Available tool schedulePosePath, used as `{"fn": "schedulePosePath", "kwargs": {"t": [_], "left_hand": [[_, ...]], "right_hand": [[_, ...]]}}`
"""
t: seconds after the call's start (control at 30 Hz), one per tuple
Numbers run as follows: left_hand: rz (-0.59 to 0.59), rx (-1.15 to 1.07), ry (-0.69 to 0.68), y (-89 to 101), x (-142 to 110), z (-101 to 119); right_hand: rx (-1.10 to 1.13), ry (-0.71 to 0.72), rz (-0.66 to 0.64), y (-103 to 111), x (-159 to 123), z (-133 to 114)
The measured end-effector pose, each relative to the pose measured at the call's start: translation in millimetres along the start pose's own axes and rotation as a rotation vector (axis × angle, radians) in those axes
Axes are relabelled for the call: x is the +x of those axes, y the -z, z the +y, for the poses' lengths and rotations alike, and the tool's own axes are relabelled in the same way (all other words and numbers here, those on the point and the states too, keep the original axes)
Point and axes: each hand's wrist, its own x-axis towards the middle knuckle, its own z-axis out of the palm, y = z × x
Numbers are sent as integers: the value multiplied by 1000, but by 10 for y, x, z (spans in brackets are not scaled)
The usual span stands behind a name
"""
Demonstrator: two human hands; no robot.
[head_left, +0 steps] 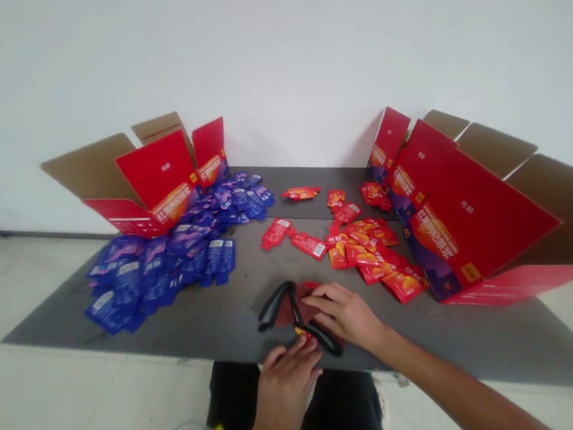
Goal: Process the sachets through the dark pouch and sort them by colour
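At the front edge of the table lies a reddish-brown item with thick black curved edging; it looks like a small pouch, but its exact kind is unclear. My right hand reaches over it from the right, fingers bent and closed on its brownish part. Below it, my left hand has its fingers together on a red sachet with a yellow end, which sits against the black edging and is mostly covered. A bit of red shows behind the right fingertips.
Blue sachets are heaped at left before an open red carton. Orange-red sachets lie in a pile at right, beside larger open red cartons. Loose red sachets are scattered mid-table. A white wall stands behind.
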Motion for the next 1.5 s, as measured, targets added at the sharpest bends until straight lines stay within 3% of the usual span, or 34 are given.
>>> {"fn": "schedulePosePath", "kwargs": {"t": [0.1, 0.17, 0.23, 0.4, 0.47, 0.67, 0.73, 0.83, 0.93, 1.03, 1.13, 1.27, 1.37, 1.5], "left_hand": [[9, -7, -22, 24, 21, -2], [18, -8, -19, 25, 24, -6], [22, -14, -17, 12, 14, -10], [-14, -18, 54, -27, -21, -10], [-29, -16, 60, -24, -19, -11], [-11, -12, -5, -3, 6, -18], [5, -18, -1, -11, 0, -18], [1, -26, 12, -31, -19, -14], [-22, -26, 67, -45, -32, -10], [-43, -28, 84, -42, -27, -12], [-43, -29, 22, -24, -15, -19], [-33, -16, -2, 30, 18, -15], [-42, -30, -26, 116, 96, 11], [-11, -21, 66, 195, 240, 59]], "right_hand": [[-115, -65, 38, 43, 198, 363], [-168, -67, 48, 119, 285, 476], [-177, -64, 66, 174, 268, 392], [-21, 44, -12, 92, -49, -180], [22, 47, -27, 24, -89, -215], [-139, -52, 40, 42, 259, 406], [-187, -50, 58, 105, 328, 472], [-163, -38, 76, 140, 232, 235], [-54, 32, 1, 74, 17, -124], [14, 56, -30, -22, -54, -181], [-64, -16, 11, -40, 103, 116], [-224, -47, 68, 114, 305, 456], [-217, -94, 198, 253, 186, 389], [-141, -218, 363, 385, -244, 163]]}}
